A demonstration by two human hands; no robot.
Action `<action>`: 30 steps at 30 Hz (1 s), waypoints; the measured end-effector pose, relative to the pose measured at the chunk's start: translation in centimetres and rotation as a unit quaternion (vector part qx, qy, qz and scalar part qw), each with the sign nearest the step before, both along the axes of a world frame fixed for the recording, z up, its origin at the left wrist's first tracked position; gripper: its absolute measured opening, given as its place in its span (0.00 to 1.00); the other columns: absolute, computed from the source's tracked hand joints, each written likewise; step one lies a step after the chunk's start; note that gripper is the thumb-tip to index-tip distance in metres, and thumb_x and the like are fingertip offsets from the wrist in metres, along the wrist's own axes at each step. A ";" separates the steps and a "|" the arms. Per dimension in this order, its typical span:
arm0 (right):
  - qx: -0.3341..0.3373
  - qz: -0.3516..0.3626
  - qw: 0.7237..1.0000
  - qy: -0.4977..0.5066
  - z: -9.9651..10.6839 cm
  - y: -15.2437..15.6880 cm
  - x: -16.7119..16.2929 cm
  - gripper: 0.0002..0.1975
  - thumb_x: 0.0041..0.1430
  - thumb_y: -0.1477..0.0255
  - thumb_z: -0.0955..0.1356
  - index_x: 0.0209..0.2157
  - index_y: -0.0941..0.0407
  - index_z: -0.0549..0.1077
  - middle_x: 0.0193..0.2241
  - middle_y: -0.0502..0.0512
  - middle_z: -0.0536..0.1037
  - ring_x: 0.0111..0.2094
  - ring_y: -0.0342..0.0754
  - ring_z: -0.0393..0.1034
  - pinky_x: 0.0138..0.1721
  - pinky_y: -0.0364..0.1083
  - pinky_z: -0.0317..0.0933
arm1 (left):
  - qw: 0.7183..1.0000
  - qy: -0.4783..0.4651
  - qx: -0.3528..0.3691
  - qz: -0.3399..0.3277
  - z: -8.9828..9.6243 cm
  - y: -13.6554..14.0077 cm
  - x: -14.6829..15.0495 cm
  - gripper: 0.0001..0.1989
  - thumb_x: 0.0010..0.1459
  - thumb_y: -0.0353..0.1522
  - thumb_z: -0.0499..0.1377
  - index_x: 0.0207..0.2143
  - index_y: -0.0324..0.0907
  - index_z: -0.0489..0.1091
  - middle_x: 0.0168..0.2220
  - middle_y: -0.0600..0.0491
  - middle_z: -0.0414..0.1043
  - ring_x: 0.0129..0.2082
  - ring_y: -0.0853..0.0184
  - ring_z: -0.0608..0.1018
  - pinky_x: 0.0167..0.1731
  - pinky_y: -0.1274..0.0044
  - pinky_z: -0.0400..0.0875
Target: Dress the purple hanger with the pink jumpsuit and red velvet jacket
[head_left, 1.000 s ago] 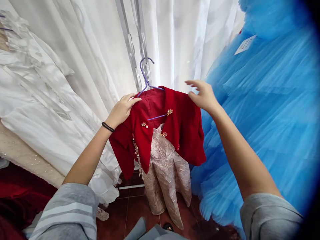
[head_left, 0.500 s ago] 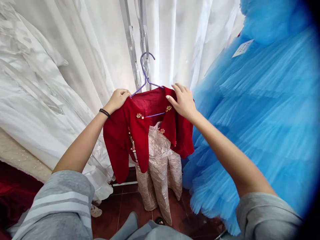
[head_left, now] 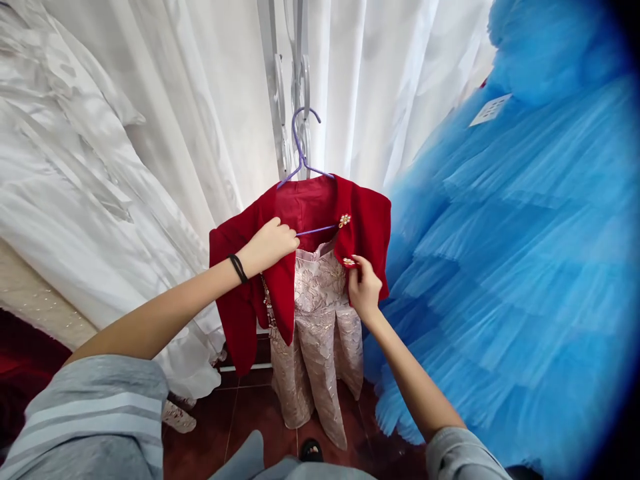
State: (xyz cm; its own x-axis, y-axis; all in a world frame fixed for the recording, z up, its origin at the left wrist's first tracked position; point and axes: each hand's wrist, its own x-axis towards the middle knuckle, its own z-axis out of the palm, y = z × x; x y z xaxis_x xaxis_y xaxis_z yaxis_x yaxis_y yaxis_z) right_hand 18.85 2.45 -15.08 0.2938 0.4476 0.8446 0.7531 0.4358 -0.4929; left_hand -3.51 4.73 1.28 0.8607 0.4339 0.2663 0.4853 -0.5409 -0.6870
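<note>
A red velvet jacket (head_left: 367,207) with gold flower-shaped fasteners hangs on a purple hanger (head_left: 296,133). Under it shows a pale pink brocade dress (head_left: 323,283). My left hand (head_left: 273,245) is closed on the jacket's left front edge, near the hanger's bar, and covers the fastener there. My right hand (head_left: 364,287) pinches the opposite front edge beside a gold fastener (head_left: 349,262). A beaded tassel (head_left: 269,303) dangles on the jacket's left side, below my left wrist.
On the right a large blue tulle gown (head_left: 500,267) carries a white tag (head_left: 491,110). White gowns (head_left: 65,167) fill the left side. Behind the hanger stand a grey metal rack (head_left: 279,87) and white curtains (head_left: 345,80). The floor (head_left: 200,440) is dark red tile.
Both hands have moved from the jacket's shoulders down to its front edges and now grip them. The view has shifted slightly.
</note>
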 end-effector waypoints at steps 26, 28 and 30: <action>-0.130 0.231 0.947 -0.181 -1.0 -2.1 -13.6 0.30 0.63 0.73 0.59 0.65 0.66 0.53 0.64 0.70 0.58 0.67 0.58 0.48 0.67 0.62 0.46 | 0.938 -0.330 -0.096 -0.052 -2.0 0.0 1.1 0.26 0.59 0.33 0.55 0.60 0.40 0.61 0.60 0.39 0.62 0.60 0.49 0.65 0.57 0.60 0.59; -0.100 0.224 0.958 -0.146 -4.1 -4.4 -12.8 0.28 0.63 0.72 0.59 0.64 0.59 0.56 0.64 0.66 0.61 0.67 0.55 0.51 0.67 0.63 0.45 | 0.947 -0.314 -0.070 -0.018 -3.5 -1.0 0.0 0.23 0.62 0.31 0.51 0.60 0.40 0.61 0.60 0.37 0.63 0.58 0.49 0.67 0.55 0.59 0.60; -0.086 0.187 0.978 0.045 -8.0 -6.0 -11.3 0.25 0.62 0.68 0.61 0.60 0.56 0.59 0.60 0.65 0.66 0.63 0.54 0.59 0.64 0.62 0.51 | 0.942 -0.326 -0.082 0.011 -4.3 -1.1 -1.3 0.19 0.64 0.33 0.48 0.56 0.40 0.66 0.52 0.37 0.70 0.51 0.51 0.72 0.49 0.62 0.65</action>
